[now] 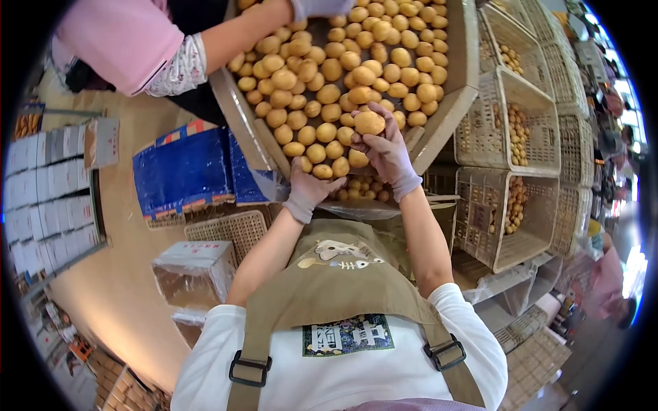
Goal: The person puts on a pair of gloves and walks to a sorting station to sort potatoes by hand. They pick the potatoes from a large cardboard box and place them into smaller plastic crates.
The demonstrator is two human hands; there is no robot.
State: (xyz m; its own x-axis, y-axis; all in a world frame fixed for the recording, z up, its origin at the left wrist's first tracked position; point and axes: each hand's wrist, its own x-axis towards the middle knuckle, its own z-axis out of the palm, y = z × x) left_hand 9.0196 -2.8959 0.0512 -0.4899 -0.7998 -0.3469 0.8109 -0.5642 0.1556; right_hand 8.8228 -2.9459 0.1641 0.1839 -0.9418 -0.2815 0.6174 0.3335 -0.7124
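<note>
Yellow-brown potatoes spread over a sorting tray with raised side boards. My right hand, in a thin pale glove, grips a potato between thumb and fingers, raised over the tray's near right part. At the near edge, my left hand, also gloved, lies against the closest potatoes, thumb and fingers apart around the front of one potato. It does not appear closed on that potato. Below the tray's lip, between my wrists, more potatoes show.
Another person's gloved hand reaches over the tray's far left. Plastic crates holding some potatoes are stacked at right. Blue-covered boxes, a plastic-wrapped carton and an empty-looking crate stand at left. White cartons are stacked farther left.
</note>
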